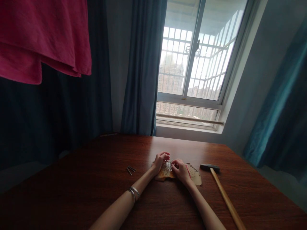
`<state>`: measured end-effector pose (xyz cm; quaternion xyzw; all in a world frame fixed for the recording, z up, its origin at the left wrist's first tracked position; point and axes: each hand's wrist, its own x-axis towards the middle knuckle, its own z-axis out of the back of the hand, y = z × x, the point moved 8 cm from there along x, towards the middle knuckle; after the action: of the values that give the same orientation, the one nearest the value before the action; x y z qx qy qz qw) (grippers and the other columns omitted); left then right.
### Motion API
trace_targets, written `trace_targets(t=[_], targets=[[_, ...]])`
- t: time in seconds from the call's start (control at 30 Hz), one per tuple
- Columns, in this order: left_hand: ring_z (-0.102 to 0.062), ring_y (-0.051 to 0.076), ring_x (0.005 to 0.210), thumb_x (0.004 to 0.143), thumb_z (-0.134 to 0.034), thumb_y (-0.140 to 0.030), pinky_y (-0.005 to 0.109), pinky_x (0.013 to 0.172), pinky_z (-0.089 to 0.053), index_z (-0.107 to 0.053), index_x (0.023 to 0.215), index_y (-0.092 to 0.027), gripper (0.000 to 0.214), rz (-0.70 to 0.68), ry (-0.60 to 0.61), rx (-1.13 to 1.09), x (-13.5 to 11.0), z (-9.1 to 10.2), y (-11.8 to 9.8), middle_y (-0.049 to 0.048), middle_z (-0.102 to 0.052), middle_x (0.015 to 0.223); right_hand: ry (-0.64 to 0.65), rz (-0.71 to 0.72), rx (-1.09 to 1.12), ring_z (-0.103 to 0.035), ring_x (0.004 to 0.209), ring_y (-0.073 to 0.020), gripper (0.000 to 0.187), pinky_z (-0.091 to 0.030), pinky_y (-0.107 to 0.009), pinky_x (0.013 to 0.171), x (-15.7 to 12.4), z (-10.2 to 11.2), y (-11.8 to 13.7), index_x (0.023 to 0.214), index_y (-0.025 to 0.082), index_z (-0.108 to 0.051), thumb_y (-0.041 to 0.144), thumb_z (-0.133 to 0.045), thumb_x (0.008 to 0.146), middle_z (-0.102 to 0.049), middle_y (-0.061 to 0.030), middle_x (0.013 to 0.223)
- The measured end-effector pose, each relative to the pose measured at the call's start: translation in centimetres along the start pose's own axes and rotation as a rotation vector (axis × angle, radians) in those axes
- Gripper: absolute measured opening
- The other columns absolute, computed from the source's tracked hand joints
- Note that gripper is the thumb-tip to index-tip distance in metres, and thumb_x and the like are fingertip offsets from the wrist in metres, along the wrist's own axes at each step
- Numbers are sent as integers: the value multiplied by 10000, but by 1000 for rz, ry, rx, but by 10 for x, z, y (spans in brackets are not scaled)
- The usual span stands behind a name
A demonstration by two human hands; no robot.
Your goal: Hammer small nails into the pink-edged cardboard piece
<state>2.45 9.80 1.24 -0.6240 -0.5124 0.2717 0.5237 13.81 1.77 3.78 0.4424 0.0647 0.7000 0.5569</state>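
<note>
A tan, flat piece dotted with small holes [165,174] lies on the table, its kind hard to tell; its right part [197,179] is paler, with a row of slots along the edge. Several thin metal nails [168,163] stand upright in its middle. My left hand [160,160] rests on the left side of the piece, its fingers loosely curved beside the nails and apart from the thumb. From the right, my right hand [180,170] reaches in with bent fingers, the fingertips closed at the rightmost nail. Something red shows along the right hand's outer edge.
Several loose nails [130,169] lie left of my hands on the brown wooden table [100,191]. A hammer [222,188] with a wooden handle lies to the right. Behind the table are a blue curtain [141,70] and a window; a pink cloth [48,38] hangs upper left.
</note>
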Motion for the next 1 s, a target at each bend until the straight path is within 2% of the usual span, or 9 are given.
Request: trace_targets(t=[0.17,0.3,0.37,0.57,1.0], targets=[[-569,147,707,633,-453,-189,249,657,-431,-640,791,-123,254,-27,142,205,-4,-7,-7,32,-632,744,-7,9,-8,-542,795,-185,129,-412,-280,725,-1,0,-1,749,198,-625,227,-500,761,-620,-37,784],[-579,163,771,640,-549,-216,257,718,-432,-661,839,-121,247,-38,345,424,-7,-19,-10,34,-658,799,0,0,-16,-546,805,-187,122,-411,-281,731,0,-1,-3,764,197,-631,221,-511,759,-623,-39,797],[-585,170,792,637,-606,-252,262,738,-436,-664,858,-118,265,-55,381,498,-7,-21,-9,39,-665,810,2,-3,-18,-546,814,-191,120,-411,-285,736,0,-1,-3,780,195,-633,219,-518,760,-624,-43,806],[-595,161,775,648,-644,-303,247,699,-453,-664,867,-116,289,-111,322,632,-3,-17,-2,44,-669,808,9,8,-15,-543,815,-192,125,-412,-286,734,0,-1,-2,777,197,-628,249,-515,785,-619,-42,808],[-596,150,738,671,-635,-351,216,658,-444,-678,820,-119,279,-154,269,676,-2,-13,2,31,-669,753,29,-14,-44,-550,808,-191,115,-418,-282,737,1,-2,-3,732,202,-628,220,-522,772,-616,-36,784]])
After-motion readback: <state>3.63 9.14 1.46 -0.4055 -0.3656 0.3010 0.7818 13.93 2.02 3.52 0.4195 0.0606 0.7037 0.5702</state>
